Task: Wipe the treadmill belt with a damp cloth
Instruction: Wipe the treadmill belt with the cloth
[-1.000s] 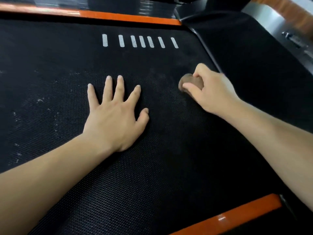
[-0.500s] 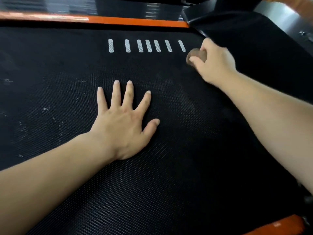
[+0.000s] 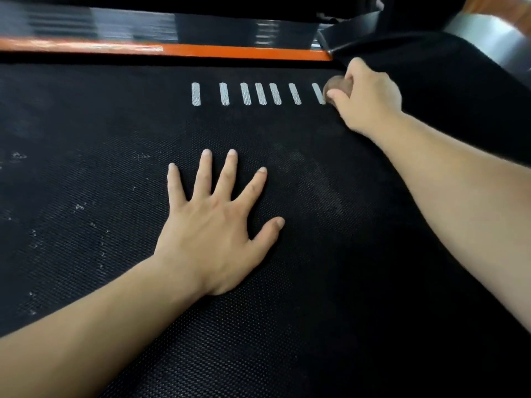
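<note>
The black textured treadmill belt (image 3: 115, 182) fills most of the view. My right hand (image 3: 366, 100) grips a small balled-up brown cloth (image 3: 336, 85) and presses it on the belt at the far right, beside the last of several white stripe marks (image 3: 260, 93). My left hand (image 3: 212, 225) lies flat on the middle of the belt with its fingers spread. A faint greyish streak (image 3: 313, 179) runs across the belt between the two hands.
An orange side rail (image 3: 244, 50) borders the belt's far edge. A black frame piece (image 3: 350, 31) and a silvery surface (image 3: 488, 38) sit at the far right corner. White dust specks (image 3: 80, 206) dot the belt's left part.
My right hand has slid the cloth away from me along the belt's right side, up to the white stripes near the orange rail. My left hand has stayed flat on the belt.
</note>
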Demonstrator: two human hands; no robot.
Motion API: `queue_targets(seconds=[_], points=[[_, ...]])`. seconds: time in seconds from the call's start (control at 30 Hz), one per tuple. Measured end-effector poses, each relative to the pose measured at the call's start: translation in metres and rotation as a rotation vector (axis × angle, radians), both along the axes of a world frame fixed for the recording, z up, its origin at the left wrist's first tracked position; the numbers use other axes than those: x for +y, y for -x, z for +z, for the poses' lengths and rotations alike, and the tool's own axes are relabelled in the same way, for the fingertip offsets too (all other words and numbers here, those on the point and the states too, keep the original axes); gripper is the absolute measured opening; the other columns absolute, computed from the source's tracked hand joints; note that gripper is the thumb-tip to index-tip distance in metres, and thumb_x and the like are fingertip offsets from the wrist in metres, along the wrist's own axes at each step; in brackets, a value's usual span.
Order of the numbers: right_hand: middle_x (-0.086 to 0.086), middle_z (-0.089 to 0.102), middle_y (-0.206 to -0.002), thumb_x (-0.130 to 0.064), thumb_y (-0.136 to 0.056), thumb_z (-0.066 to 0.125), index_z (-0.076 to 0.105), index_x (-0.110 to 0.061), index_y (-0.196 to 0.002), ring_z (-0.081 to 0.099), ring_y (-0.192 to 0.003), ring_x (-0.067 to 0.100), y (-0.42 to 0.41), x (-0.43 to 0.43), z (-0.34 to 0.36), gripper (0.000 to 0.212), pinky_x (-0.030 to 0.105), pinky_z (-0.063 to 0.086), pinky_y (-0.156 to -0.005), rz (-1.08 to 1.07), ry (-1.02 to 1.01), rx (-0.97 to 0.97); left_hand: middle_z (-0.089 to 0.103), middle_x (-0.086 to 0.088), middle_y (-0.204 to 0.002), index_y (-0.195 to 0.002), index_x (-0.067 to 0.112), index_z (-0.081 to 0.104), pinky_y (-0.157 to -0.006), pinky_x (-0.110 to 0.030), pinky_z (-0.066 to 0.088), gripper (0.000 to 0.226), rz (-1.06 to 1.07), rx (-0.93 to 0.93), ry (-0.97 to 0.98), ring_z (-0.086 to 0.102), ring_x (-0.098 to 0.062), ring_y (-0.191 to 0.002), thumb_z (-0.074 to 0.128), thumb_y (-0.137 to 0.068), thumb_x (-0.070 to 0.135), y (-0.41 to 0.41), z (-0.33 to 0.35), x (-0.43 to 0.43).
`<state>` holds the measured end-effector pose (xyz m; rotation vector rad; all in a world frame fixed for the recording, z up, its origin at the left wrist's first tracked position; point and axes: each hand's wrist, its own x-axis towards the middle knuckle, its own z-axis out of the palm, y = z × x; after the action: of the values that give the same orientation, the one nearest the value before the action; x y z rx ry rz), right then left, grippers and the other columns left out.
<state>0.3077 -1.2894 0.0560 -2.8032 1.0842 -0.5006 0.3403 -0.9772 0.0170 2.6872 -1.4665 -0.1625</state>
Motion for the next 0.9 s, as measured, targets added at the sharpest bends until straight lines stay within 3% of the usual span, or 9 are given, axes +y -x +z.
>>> queue_targets(seconds=[0.17, 0.23, 0.43, 0.6, 0.77, 0.9], points=[[-0.008, 0.054, -0.082, -0.05, -0.091, 0.065, 0.052, -0.022, -0.102, 0.053, -0.081, 0.021, 0.01, 0.025, -0.011, 0.033, 0.034, 0.04, -0.072, 0.237, -0.103, -0.017, -0.01, -0.004, -0.171, -0.16, 0.044, -0.006, -0.12, -0.067, -0.007, 0.082, -0.005, -0.005, 0.002, -0.018, -0.033, -0.155, -0.002, -0.087, 0.081, 0.0, 0.002, 0.0], [-0.006, 0.058, -0.087, -0.051, -0.091, 0.064, 0.052, -0.023, -0.102, 0.055, -0.083, 0.023, 0.003, 0.018, -0.009, 0.032, 0.034, 0.04, -0.073, 0.266, -0.038, -0.005, -0.009, -0.004, -0.171, -0.16, 0.044, -0.004, -0.12, -0.067, -0.006, 0.082, -0.009, -0.004, 0.005, -0.017, -0.033, -0.156, -0.001, -0.088, 0.081, 0.0, 0.001, 0.0], [0.013, 0.066, -0.111, -0.047, -0.099, 0.055, 0.051, -0.017, -0.117, 0.06, -0.105, 0.037, -0.043, -0.042, -0.001, 0.035, 0.047, 0.046, -0.088, -0.045, 0.177, 0.072, -0.004, -0.004, -0.172, -0.161, 0.043, 0.002, -0.12, -0.067, -0.005, 0.081, -0.01, -0.013, 0.023, -0.014, -0.033, -0.156, 0.002, -0.089, 0.08, 0.0, -0.001, 0.002], [0.001, 0.059, -0.097, -0.047, -0.097, 0.059, 0.053, -0.019, -0.108, 0.053, -0.092, 0.024, -0.031, -0.047, -0.003, 0.031, 0.039, 0.04, -0.08, 0.083, 0.135, 0.083, 0.001, -0.005, -0.172, -0.162, 0.042, 0.007, -0.121, -0.068, -0.003, 0.081, -0.006, -0.007, 0.023, -0.011, -0.033, -0.157, 0.005, -0.09, 0.081, 0.0, -0.002, 0.001], [0.011, 0.066, -0.109, -0.046, -0.098, 0.057, 0.053, -0.019, -0.109, 0.059, -0.106, 0.036, -0.039, -0.053, 0.002, 0.029, 0.045, 0.041, -0.088, -0.034, 0.216, 0.151, -0.001, -0.004, -0.172, -0.161, 0.043, 0.005, -0.121, -0.067, -0.004, 0.083, -0.004, -0.019, 0.026, -0.011, -0.032, -0.157, 0.002, -0.089, 0.082, -0.001, -0.004, 0.001], [0.003, 0.061, -0.095, -0.045, -0.097, 0.058, 0.052, -0.02, -0.103, 0.057, -0.091, 0.028, -0.015, -0.041, -0.002, 0.027, 0.039, 0.039, -0.076, -0.031, 0.144, 0.094, 0.001, -0.005, -0.172, -0.162, 0.042, 0.008, -0.121, -0.067, -0.004, 0.083, -0.008, 0.001, 0.019, -0.01, -0.033, -0.157, 0.003, -0.089, 0.082, -0.001, -0.003, 0.001]])
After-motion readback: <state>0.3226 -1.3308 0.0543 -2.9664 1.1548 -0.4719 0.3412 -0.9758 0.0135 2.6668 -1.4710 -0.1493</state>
